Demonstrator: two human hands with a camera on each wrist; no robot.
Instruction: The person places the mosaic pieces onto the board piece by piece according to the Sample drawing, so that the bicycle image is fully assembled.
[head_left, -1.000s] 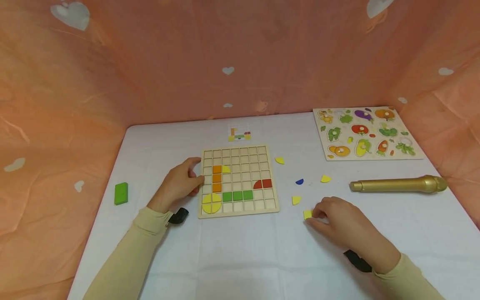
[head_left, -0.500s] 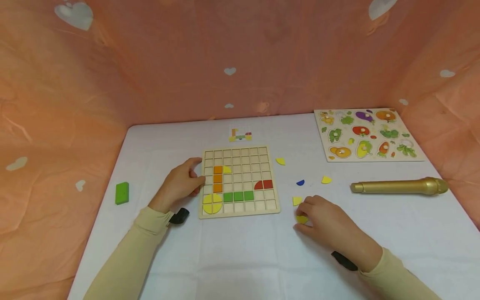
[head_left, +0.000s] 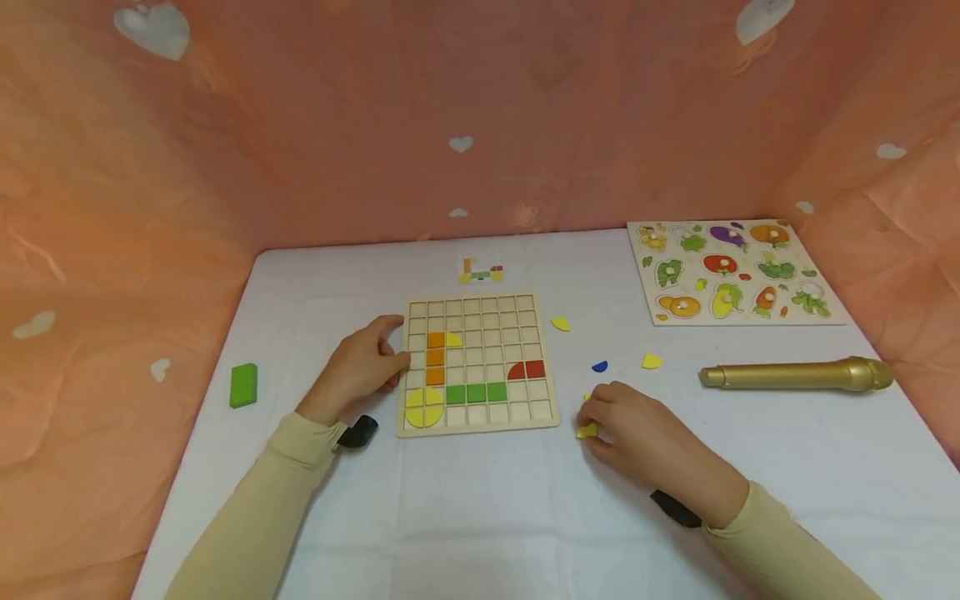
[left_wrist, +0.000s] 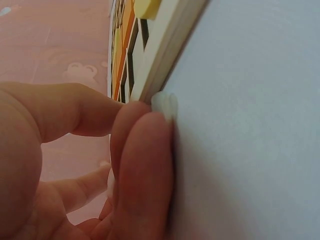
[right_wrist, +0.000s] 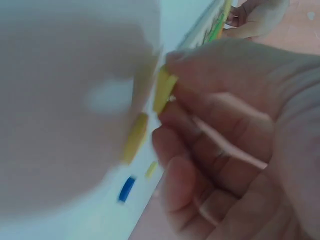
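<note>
My left hand (head_left: 358, 367) rests against the left edge of a wooden grid board (head_left: 547, 408); in the left wrist view, fingertips touch that edge low by the table. Orange squares (head_left: 436, 357), green squares (head_left: 476, 392), red pieces (head_left: 534, 369) and yellow quarter circles (head_left: 424, 407) lie in the board's cells. To the right of the board, my right hand (head_left: 645, 433) pinches a yellow piece (right_wrist: 164, 90) between thumb and fingertips, just above the table. Another yellow piece (right_wrist: 135, 138) lies beside it, mostly hidden by the fingers in the head view.
Loose yellow quarter circles (head_left: 652, 361) and a blue half circle (head_left: 599, 366) lie right of the board. A pattern card (head_left: 481, 268) is behind it. Further right are a vegetable puzzle (head_left: 738, 272) and a gold microphone (head_left: 797, 375); a green block (head_left: 243, 385) sits at left.
My right hand has moved left with the yellow piece, towards the board, and now covers most of another yellow piece. My left hand has stayed at the board's edge.
</note>
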